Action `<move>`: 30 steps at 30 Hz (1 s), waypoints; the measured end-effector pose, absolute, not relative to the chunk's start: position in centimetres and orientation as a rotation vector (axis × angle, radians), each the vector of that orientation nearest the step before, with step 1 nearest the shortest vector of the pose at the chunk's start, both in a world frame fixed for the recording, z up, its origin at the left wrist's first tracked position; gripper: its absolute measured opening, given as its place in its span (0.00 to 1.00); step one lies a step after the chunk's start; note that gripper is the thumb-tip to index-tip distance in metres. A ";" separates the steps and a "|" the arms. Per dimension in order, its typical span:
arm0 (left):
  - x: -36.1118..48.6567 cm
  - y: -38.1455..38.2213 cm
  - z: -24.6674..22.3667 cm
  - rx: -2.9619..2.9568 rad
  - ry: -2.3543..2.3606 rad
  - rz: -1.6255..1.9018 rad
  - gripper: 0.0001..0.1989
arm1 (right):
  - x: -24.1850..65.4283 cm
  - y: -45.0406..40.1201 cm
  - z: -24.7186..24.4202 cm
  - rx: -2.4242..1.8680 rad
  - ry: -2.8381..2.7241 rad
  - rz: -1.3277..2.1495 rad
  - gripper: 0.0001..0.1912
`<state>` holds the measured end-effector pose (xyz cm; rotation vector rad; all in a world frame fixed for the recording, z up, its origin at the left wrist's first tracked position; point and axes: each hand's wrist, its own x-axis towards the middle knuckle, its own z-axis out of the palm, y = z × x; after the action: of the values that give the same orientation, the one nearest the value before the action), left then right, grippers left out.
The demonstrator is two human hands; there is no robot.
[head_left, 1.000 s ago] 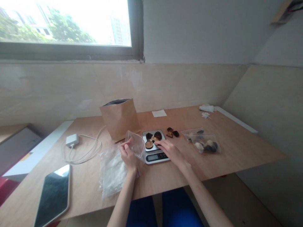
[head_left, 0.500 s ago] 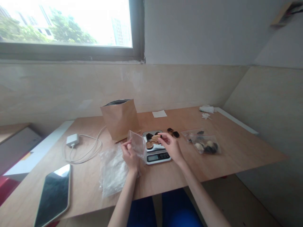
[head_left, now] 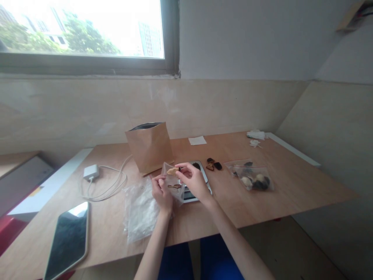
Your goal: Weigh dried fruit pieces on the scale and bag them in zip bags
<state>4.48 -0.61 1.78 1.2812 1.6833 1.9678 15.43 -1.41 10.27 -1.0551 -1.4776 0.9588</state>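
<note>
My left hand (head_left: 162, 194) is closed on the edge of a small clear zip bag (head_left: 178, 198), held up in front of the scale. Between the fingertips of my right hand (head_left: 194, 181) is a tan dried slice (head_left: 172, 171) with a dark edge, at the bag's mouth. Brown strip-like pieces (head_left: 175, 186) show low in the bag or through it; I cannot tell which. The white kitchen scale (head_left: 206, 189) is partly hidden behind my right hand, with a dark piece (head_left: 196, 166) on its plate.
Dark dried pieces (head_left: 217, 166) lie right of the scale, near filled zip bags (head_left: 264, 181). A brown paper bag (head_left: 151, 149) stands behind. Flat clear bags (head_left: 141, 217), a white charger (head_left: 91, 172) with cable and a tablet (head_left: 68, 237) are at left. White paper (head_left: 197, 140) lies at the back.
My right hand has moved left from above the scale to the small bag's mouth, carrying the dried slice. My left hand has shifted slightly right with the bag.
</note>
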 end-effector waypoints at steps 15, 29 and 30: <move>4.5 -0.5 2.2 1.147 1.693 1.942 0.15 | 16.6 -0.9 7.9 -1.135 -1.657 0.520 0.10; 3.9 0.1 1.7 1.073 1.712 1.933 0.20 | 17.4 -1.2 4.5 -1.338 -2.167 0.077 0.10; 3.9 0.0 1.8 1.073 1.707 1.931 0.20 | 17.4 -1.2 4.5 -1.346 -2.175 0.060 0.10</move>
<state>3.89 0.05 1.81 1.0726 1.7072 1.9313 17.37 -1.16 4.53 -1.3461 -2.1753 0.0595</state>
